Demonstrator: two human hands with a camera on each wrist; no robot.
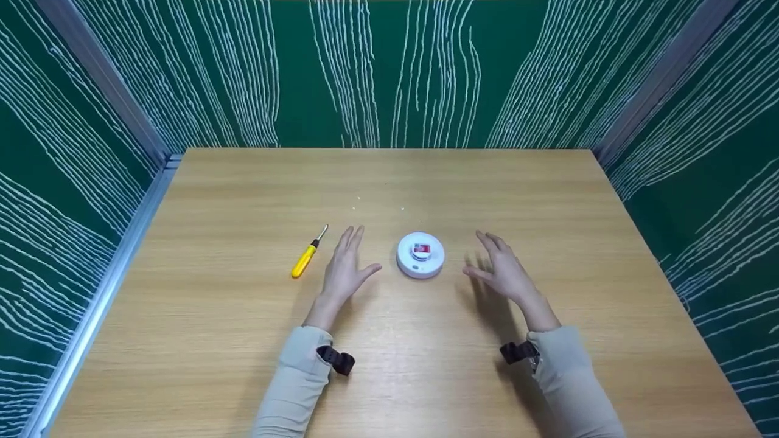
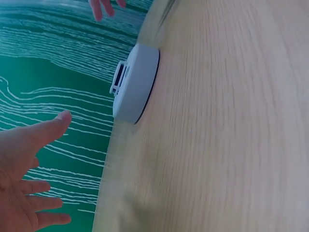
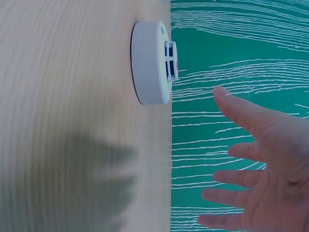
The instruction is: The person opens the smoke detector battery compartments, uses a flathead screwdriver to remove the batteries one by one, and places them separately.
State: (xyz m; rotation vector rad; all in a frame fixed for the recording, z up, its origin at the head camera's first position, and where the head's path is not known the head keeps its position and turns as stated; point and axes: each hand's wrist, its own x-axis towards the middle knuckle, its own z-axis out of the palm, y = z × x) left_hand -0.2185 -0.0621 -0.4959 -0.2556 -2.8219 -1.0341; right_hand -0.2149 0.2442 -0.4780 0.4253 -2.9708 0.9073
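A white round smoke detector (image 1: 420, 258) lies on the table, its raised slotted centre facing up with a red and white label on top. My left hand (image 1: 345, 274) is held to its left, fingers spread and empty. On the other side, my right hand (image 1: 502, 274) is likewise spread, holding nothing. Both wrist views show the detector's side (image 2: 137, 84) with bare space between it and each palm. A screwdriver (image 1: 309, 252) with a yellow and black handle lies just left of my left hand, its metal shaft pointing away from me.
The wooden table (image 1: 213, 201) carries a few tiny pale specks (image 1: 402, 208) beyond the detector. Green walls with white streaks (image 1: 395, 73) stand behind and at both sides, with metal posts (image 1: 109, 79) in the corners. Dark straps (image 1: 336, 359) sit on both sleeved wrists.
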